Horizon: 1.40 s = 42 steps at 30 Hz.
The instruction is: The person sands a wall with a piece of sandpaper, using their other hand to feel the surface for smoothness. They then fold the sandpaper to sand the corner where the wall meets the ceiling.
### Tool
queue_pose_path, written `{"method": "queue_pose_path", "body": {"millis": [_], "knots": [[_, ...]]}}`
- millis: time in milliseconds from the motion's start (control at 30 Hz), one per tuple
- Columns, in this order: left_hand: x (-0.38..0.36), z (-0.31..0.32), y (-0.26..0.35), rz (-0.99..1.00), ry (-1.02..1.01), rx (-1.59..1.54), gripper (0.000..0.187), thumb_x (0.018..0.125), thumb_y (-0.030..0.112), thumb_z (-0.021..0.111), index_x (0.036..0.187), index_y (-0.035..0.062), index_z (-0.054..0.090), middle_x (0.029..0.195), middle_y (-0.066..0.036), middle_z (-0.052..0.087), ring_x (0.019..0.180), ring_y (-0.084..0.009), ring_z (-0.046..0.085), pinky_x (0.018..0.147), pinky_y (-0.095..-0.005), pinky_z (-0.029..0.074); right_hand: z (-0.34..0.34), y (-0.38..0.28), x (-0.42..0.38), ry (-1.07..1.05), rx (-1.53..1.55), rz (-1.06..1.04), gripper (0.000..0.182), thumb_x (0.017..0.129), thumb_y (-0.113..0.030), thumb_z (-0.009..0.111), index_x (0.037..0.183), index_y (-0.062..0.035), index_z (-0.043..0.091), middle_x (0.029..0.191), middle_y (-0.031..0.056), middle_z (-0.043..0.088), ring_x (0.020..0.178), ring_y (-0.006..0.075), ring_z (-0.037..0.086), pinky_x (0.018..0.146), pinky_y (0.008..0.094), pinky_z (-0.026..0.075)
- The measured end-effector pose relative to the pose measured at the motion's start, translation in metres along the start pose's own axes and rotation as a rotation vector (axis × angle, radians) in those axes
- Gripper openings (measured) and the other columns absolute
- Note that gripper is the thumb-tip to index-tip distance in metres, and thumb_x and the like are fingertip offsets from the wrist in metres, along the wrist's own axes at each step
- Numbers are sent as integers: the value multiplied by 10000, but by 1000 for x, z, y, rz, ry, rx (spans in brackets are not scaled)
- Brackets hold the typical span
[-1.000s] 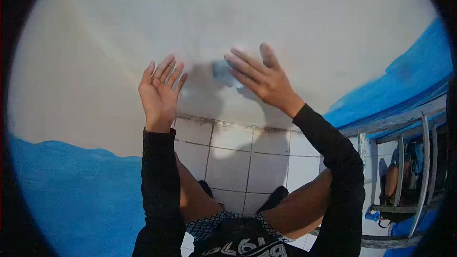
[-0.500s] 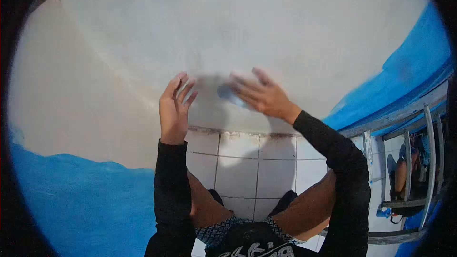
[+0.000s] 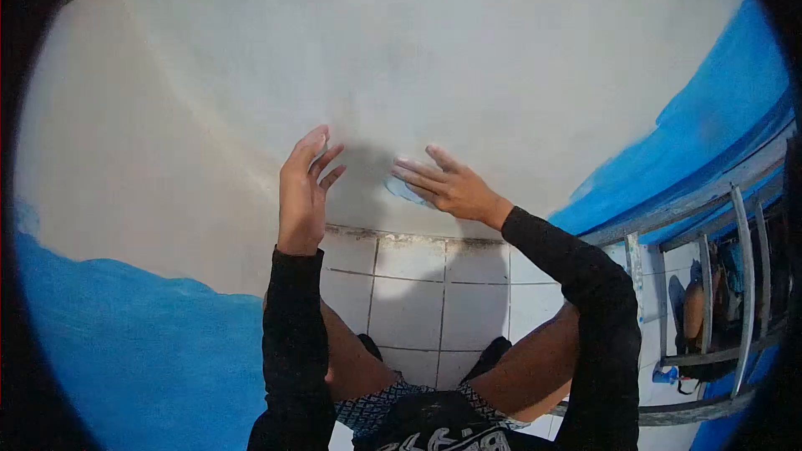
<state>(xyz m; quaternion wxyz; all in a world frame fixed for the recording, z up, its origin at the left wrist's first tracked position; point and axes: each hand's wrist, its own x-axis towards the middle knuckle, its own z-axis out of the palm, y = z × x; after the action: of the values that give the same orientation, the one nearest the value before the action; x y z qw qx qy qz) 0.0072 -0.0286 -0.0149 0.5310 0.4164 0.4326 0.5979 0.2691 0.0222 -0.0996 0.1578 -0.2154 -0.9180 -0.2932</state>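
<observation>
My right hand (image 3: 455,188) lies with fingers stretched over a flat light-blue pad (image 3: 408,191), held against the pale wall (image 3: 501,75). Most of the pad is hidden under the fingers, so its exact kind cannot be told. My left hand (image 3: 305,188) is raised near the same wall, its fingers apart and curved. The fingertips of both hands look whitish. A shadow falls on the wall between the hands; whether the left one touches the wall cannot be told.
Blue paint (image 3: 142,342) covers the lower wall at left, with more blue (image 3: 668,159) at right. White floor tiles (image 3: 405,313) meet the wall's stained base. A wooden ladder-like frame (image 3: 742,284) stands at right, with part of another person (image 3: 693,309) beyond it.
My right hand, blurred by motion before, has moved slightly down and left along the wall with the pad. My left hand stays nearly in place.
</observation>
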Motion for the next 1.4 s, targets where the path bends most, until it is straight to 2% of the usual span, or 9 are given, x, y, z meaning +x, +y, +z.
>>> {"method": "queue_pose_path", "body": {"millis": [233,367,500,633,733,967,1133,1367,1400], "knots": [[-6,-17,-14,240,-152,32,553,931,412,550,1307,7,542,1440,-166,470,1315,-316,465,1068,-470,383,-44,13,27,144,-23,154,431,872,-254,589,1295,-172,622,1573,-24,366,1481,161,267,1208,522,256],[-10,-16,-13,257,-161,31,377,935,375,552,1097,41,623,1425,-140,494,1304,-309,474,1057,-463,393,7,-8,-4,-79,-28,-28,454,886,-280,588,1332,-192,596,1586,-35,344,1479,114,260,1228,461,238],[-14,-19,-7,245,-215,-73,310,939,352,556,1006,58,627,1417,-137,499,1299,-299,476,1055,-469,397,-25,10,15,-42,200,120,439,845,-271,642,1283,-278,626,1577,-72,361,1461,126,309,1223,594,77],[-9,-18,-7,301,-225,5,338,944,394,559,1017,72,630,1405,-139,505,1305,-313,468,1057,-482,395,-29,8,19,23,0,156,452,861,-270,625,1313,-277,604,1574,-75,366,1460,129,312,1225,593,63],[-3,-20,-20,339,-206,64,354,942,429,561,1031,93,630,1407,-140,499,1309,-323,460,1060,-491,391,12,-15,2,-117,70,-8,430,854,-257,622,1279,-194,633,1575,-57,354,1459,148,305,1238,472,235],[-6,-20,-16,223,-148,-60,461,919,528,582,1106,107,614,1446,-139,453,1313,-344,448,1072,-501,370,-29,9,20,53,-30,78,496,852,-279,630,1331,-158,594,1559,-26,392,1441,157,350,1158,527,323],[-4,-15,-20,196,-137,-86,441,922,495,585,1121,103,617,1419,-137,475,1311,-341,450,1075,-495,363,18,-20,-2,-153,116,-12,586,851,-275,639,1408,-153,509,1568,-23,373,1454,135,315,1229,522,203],[-12,-11,-8,143,-171,-75,420,919,449,581,1143,97,622,1398,-132,492,1308,-331,457,1070,-477,370,-37,12,22,38,26,86,543,852,-254,635,1374,-127,550,1574,-22,366,1452,151,327,1203,553,239],[-12,-10,-7,161,-182,-75,423,920,451,581,1148,96,622,1399,-133,492,1308,-333,457,1072,-474,368,-21,3,14,3,84,96,518,865,-217,622,1377,-170,553,1558,-15,399,1440,118,349,1215,573,159]]}}
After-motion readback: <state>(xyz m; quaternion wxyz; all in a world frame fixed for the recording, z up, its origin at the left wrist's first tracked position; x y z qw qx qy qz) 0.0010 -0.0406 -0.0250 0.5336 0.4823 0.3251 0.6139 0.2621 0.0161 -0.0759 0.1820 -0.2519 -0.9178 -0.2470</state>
